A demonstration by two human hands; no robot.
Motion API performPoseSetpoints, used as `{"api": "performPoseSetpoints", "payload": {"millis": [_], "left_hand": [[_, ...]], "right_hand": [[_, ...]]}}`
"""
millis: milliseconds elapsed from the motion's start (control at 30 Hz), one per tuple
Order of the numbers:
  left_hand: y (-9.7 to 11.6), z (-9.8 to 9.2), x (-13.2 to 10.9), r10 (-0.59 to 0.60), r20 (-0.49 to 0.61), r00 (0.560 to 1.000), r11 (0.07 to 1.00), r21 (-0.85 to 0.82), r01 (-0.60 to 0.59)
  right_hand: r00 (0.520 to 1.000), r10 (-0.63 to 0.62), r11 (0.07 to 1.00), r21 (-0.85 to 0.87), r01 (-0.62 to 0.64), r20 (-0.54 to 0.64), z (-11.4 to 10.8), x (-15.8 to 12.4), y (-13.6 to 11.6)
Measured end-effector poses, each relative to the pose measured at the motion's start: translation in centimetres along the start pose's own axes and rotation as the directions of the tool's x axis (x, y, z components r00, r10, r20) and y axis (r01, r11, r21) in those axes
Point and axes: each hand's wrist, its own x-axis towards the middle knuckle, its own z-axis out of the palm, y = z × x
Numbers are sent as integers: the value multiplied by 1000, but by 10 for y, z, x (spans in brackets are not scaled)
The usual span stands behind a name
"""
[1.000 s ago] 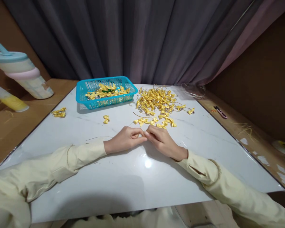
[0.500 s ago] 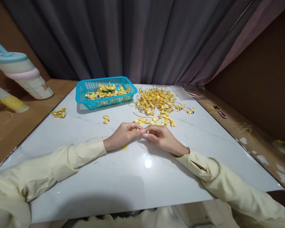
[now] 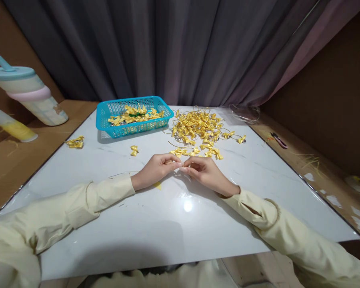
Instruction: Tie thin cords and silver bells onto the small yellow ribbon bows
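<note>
Lying in blue basket (image 3: 124,131), yellow bows (image 3: 152,115) — left hand (image 3: 156,171) and right hand (image 3: 207,174) pinched — on what, unclear.

one blue perforated plastic basket (image 3: 99,119); left of it, one blue-lidded pale tumbler (image 3: 30,86); in and right of it, uncountably heaped yellow ribbon bows (image 3: 198,126); before it, two bare hands (image 3: 154,170).
</note>
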Motion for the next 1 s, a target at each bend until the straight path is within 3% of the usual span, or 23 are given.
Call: {"api": "performPoseSetpoints", "payload": {"millis": [267, 500, 800, 1000], "left_hand": [[-2, 1, -1, 23, 15, 1000, 996, 91, -25], [-1, 2, 0, 44, 63, 997, 992, 115, -52], [-3, 5, -3, 213, -33, 977, 914, 359, -187], [-6, 5, -1, 208, -62, 976, 908, 383, -170]], "right_hand": [[991, 126, 945, 297, -135, 50, 3, 0, 2], [994, 109, 974, 202, -103, -18, 3, -3, -1], [991, 107, 992, 81, -100, -80, 5, -4, -8], [990, 122, 986, 119, -113, -67, 3, -3, -4]]}}
